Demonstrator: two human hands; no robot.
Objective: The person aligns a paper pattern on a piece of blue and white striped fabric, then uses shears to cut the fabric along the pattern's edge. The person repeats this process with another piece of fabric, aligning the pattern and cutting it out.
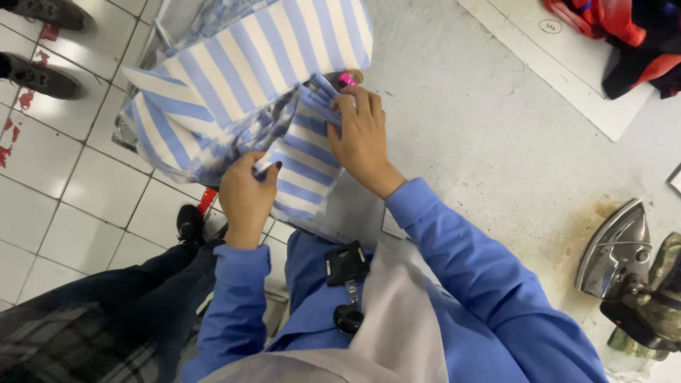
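Observation:
A blue-and-white striped cloth lies bunched over the left end of a grey padded ironing table. My left hand grips a folded edge of the cloth at the table's near corner. My right hand presses down on a striped fold just to the right, fingers curled over it. Both sleeves are blue. A small pink object shows above my right fingers.
A metal iron rests on a scorched patch at the right, next to a camouflage-patterned cloth. Red and dark garments lie at the far right. White floor tiles and another person's shoes are at the left.

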